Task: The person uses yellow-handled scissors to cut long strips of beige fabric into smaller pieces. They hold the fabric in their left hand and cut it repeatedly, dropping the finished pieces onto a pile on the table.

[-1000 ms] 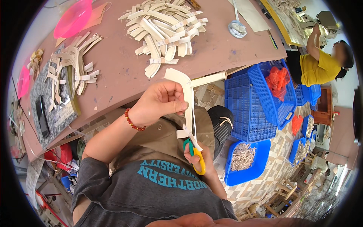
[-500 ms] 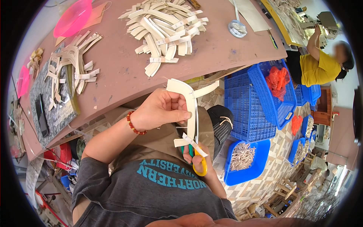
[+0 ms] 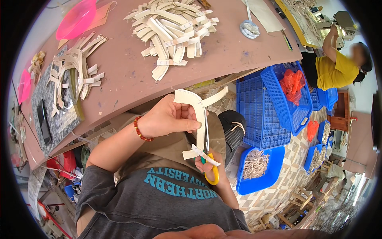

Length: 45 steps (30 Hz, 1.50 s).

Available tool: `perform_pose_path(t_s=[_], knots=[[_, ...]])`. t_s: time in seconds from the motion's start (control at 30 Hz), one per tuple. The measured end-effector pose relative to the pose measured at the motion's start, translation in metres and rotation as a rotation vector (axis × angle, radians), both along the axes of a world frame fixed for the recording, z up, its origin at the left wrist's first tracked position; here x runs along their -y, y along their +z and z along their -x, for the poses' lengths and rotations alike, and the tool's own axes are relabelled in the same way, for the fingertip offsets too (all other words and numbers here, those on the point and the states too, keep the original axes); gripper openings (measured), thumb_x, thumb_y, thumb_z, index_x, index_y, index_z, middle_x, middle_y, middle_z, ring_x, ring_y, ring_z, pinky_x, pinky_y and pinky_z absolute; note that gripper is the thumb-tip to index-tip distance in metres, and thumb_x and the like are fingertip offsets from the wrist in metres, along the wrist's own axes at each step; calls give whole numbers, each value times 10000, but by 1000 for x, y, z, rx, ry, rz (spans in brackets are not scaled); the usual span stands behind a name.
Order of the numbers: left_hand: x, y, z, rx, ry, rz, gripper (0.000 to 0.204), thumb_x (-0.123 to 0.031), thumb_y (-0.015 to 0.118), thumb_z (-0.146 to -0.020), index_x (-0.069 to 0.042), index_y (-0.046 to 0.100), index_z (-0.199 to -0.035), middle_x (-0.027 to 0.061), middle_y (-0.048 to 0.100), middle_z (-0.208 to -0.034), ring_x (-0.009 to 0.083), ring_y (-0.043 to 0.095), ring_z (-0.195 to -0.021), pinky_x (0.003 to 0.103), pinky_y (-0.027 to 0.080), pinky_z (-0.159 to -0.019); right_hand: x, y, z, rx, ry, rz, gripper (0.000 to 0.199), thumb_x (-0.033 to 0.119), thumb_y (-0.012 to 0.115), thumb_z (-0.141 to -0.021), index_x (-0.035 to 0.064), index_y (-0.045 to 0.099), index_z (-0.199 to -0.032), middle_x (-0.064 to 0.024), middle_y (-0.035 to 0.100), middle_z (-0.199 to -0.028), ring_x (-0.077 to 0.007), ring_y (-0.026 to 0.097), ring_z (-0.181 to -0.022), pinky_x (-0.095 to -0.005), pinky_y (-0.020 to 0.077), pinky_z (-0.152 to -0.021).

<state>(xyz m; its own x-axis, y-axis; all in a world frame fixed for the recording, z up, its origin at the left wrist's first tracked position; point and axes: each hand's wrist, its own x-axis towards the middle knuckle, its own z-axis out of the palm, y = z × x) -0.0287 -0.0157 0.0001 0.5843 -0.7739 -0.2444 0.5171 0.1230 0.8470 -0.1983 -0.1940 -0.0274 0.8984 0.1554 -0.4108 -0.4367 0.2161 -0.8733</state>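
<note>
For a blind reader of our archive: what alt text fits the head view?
Left hand holds a curved cream strip while right hand cuts along it with yellow-handled scissors. Above lies a brown table with a pile of strips; blue baskets stand right.

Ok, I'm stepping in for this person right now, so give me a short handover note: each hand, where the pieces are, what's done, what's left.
Left hand: grips the curved cream strip near its top bend, held over the lap.
Right hand: in the yellow-handled scissors, blades running up along the strip's edge.
Pieces: a big pile of strips and a smaller pile lie on the brown table.
Done: the cut is partway up, with thin offcuts hanging at the lower end.
Left: the upper part of this strip is uncut.
</note>
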Motion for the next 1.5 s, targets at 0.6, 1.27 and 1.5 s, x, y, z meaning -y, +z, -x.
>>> perform_pose_path(t_s=[0.6, 1.27, 1.5], knots=[[-11, -1, -40, 624, -12, 144, 98, -2, 669, -756, -97, 643, -761, 61, 526, -931, 144, 492, -865, 270, 416, -764, -6, 6, -4, 90, 94, 308, 463, 450, 671, -790, 25, 490, -819, -60, 495, -655, -113, 474, -614, -260, 392, -573], [-18, -6, -40, 628, -90, 251, 121, 19, 675, -737, -91, 646, -696, 98, 481, -982, 150, 507, -817, 273, 454, -754, -4, 2, 0, 109, 151, 314, 589, 568, 670, -732, 22, 458, -792, -105, 463, -596, -262, 434, -515, -322, 398, -518], [-14, -12, -36, 561, -26, 294, 128, 24, 683, -740, -86, 642, -689, 82, 470, -949, 147, 558, -788, 253, 454, -726, -5, 6, -1, 107, 150, 307, 669, 678, 571, -743, 21, 454, -793, -120, 456, -628, -268, 442, -545, -324, 389, -528]])
